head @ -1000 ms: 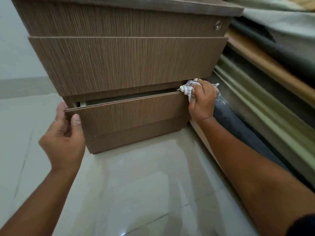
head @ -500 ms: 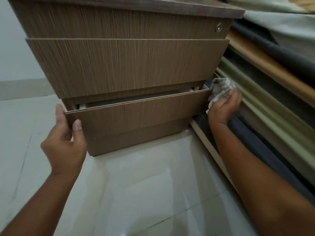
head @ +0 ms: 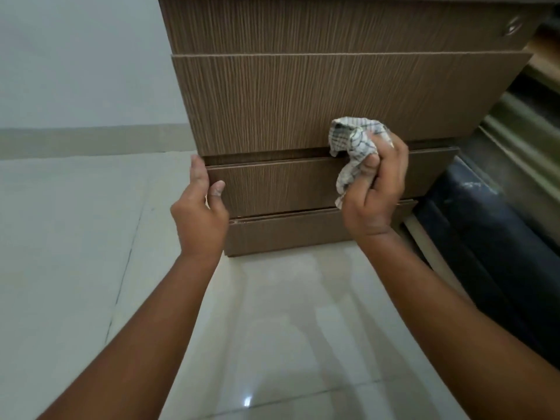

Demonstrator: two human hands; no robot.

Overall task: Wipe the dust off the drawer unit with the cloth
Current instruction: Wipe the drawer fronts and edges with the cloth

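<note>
Drawer unit (head: pixel 318 95): a wood-grain cabinet standing on the floor, seen from the front and slightly above; three drawer fronts are stacked above a plinth.
Bottom drawer (head: pixel 278 186): the lowest and shallowest front; both hands work at its level.
Keyhole (head: pixel 513 25): a small round metal lock at the right end of the top drawer front.
Cloth (head: pixel 353 147): a crumpled white rag with a dark check pattern, bunched in front of the seam between the middle and bottom drawer fronts, right of centre; whether it touches the wood cannot be told.
Right hand (head: pixel 375 189): fingers and thumb closed around the cloth, gripping it from below and behind, with a loose tail of fabric hanging beside the thumb.
Left hand (head: pixel 198 207): loosely spread, holding nothing; fingers lie along the left end of the bottom drawer and the thumb tip rests on its face.
Floor (head: pixel 75 253): pale glossy tiles that mirror the unit and both forearms.
Wall (head: pixel 85 62): light grey, with a beige skirting band at its foot, left of the unit.
Rolled materials (head: pixel 491 237): dark and greenish rolls lying alongside the unit's right side.
</note>
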